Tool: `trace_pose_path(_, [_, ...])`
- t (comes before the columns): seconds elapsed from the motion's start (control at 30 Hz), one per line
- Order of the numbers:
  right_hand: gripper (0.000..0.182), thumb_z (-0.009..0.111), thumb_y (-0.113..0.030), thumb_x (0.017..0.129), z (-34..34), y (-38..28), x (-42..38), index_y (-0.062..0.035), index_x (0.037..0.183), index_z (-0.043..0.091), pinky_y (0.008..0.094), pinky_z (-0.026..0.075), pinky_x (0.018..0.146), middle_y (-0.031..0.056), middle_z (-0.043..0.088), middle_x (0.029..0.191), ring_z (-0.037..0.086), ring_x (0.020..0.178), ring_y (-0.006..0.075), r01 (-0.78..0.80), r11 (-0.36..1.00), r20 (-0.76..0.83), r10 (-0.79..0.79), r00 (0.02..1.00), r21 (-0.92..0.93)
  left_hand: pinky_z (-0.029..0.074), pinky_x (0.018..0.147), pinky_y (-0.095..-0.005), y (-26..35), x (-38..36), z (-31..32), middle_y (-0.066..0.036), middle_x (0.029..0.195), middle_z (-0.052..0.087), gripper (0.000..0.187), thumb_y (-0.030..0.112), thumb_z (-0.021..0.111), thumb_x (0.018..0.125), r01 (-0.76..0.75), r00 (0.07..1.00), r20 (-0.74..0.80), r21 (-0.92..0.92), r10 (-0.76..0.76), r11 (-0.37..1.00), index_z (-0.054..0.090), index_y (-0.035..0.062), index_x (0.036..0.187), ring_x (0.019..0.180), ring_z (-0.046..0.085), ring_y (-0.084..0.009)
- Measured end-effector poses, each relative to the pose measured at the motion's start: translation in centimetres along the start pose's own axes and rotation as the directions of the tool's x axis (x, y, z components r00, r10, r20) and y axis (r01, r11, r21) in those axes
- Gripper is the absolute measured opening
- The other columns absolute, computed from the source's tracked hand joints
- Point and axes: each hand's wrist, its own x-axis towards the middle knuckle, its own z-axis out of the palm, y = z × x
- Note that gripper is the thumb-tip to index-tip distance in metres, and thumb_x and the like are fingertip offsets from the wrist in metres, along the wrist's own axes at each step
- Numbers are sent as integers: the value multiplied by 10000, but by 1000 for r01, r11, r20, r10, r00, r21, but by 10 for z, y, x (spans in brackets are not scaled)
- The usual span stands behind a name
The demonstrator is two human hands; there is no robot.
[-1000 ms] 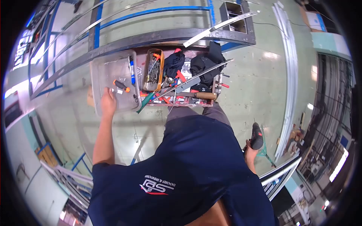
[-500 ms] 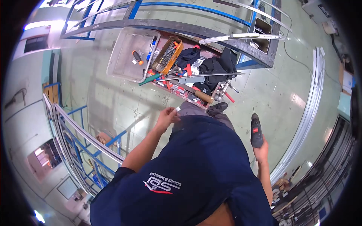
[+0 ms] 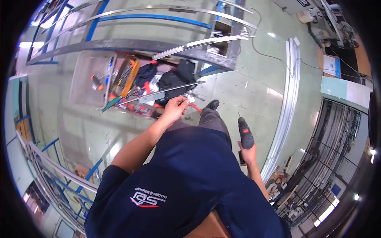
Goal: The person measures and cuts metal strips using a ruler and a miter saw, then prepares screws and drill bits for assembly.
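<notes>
My left hand (image 3: 174, 109) is raised in front of my waist, its fingers pinching a small white piece (image 3: 191, 98). Wrapped round the handle of a dark power drill (image 3: 246, 134) is my right hand (image 3: 249, 152); the thin bit points away from me. Beyond my left hand, black cloth (image 3: 172, 84), red-handled tools and a green-handled tool (image 3: 110, 104) lie in an open tool tray. An orange bin (image 3: 127, 75) of small metal parts stands among them. At its left is a grey plastic tub (image 3: 81, 81) with an orange-and-black tool inside.
A blue and grey metal frame (image 3: 158, 45) crosses beyond the tools, with light metal strips on it. Long silvery profiles (image 3: 286, 111) lie on the floor at right, near a cable. Another blue rack (image 3: 59, 158) stands at lower left. Shelves of stock are at far right.
The view has shifted right, so the tools and frame appear farther left. My left hand has moved forward, closer to the tool tray. The drill remains in my right hand.
</notes>
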Motion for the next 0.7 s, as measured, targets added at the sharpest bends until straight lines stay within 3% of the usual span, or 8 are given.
trace_pose_path(0.1, [319, 844, -233, 832, -22, 22, 36, 1, 1008, 718, 370, 541, 712, 104, 725, 819, 663, 716, 183, -22, 997, 16, 20, 1000, 75, 480, 595, -230, 22, 42, 56, 23, 769, 627, 180, 219, 658, 1045, 64, 998, -2, -124, -64, 990, 692, 56, 977, 668, 602, -74])
trace_pose_path(0.13, [310, 841, -229, 834, -30, 32, 51, 1, 1002, 718, 371, 540, 710, 99, 722, 815, 659, 715, 182, -62, 995, 24, 61, 998, 79, 558, 669, -267, 15, 65, 69, -30, 887, 689, 193, 217, 685, 1023, 87, 996, -11, -182, -90, 979, 700, 25, 1018, 678, 633, -111])
trace_pose_path(0.3, [198, 794, -164, 867, -74, 79, 149, -34, 874, 645, 334, 458, 571, -4, 595, 696, 544, 611, 123, -22, 991, 104, 8, 995, 133, 546, 688, -271, 19, 151, 144, -30, 901, 689, 196, 248, 671, 1034, -55, 947, -312, -385, -74, 921, 679, 53, 1045, 723, 667, -125])
trace_pose_path(0.37, [232, 794, -159, 867, -114, 71, 177, -12, 983, 657, 357, 483, 610, 25, 637, 757, 584, 659, 148, -17, 1000, 195, 17, 981, -2, 557, 691, -278, 25, 169, 163, -24, 912, 676, 198, 273, 669, 1037, -94, 903, -421, -398, -91, 912, 654, 77, 1066, 720, 663, -128])
trace_pose_path(0.43, [373, 812, -199, 861, -156, 75, 213, 35, 1123, 686, 354, 541, 789, 141, 725, 967, 673, 846, 188, 106, 993, 136, -98, 986, -54, 541, 663, -267, 23, 185, 169, -22, 890, 673, 231, 306, 651, 1047, -85, 867, -498, -218, -36, 972, 662, 76, 1059, 692, 648, -110])
trace_pose_path(0.5, [409, 807, -161, 868, -172, 91, 246, 33, 1195, 657, 347, 542, 807, 121, 719, 1046, 675, 887, 192, 202, 979, 118, -202, 972, 16, 525, 637, -273, 21, 181, 172, -25, 876, 681, 262, 319, 649, 1047, -163, 853, -522, -234, 17, 959, 663, 57, 1040, 696, 652, -118])
trace_pose_path(0.6, [369, 768, -78, 890, -209, 55, 287, -25, 1238, 660, 304, 525, 676, 31, 675, 991, 627, 747, 125, -15, 997, 387, -16, 922, 76, 514, 641, -290, 5, 151, 180, -34, 827, 668, 222, 255, 638, 1041, -96, 828, -560, -104, 21, 990, 673, 43, 987, 705, 640, -123])
trace_pose_path(0.7, [351, 749, -41, 895, -228, -16, 307, -28, 1234, 659, 284, 498, 619, 2, 620, 919, 584, 683, 98, 49, 992, 640, -114, 760, 119, 516, 655, -320, -57, 99, 180, -61, 818, 682, 221, 238, 643, 1018, -56, 792, -592, 168, 146, 984, 701, 28, 983, 704, 636, -142])
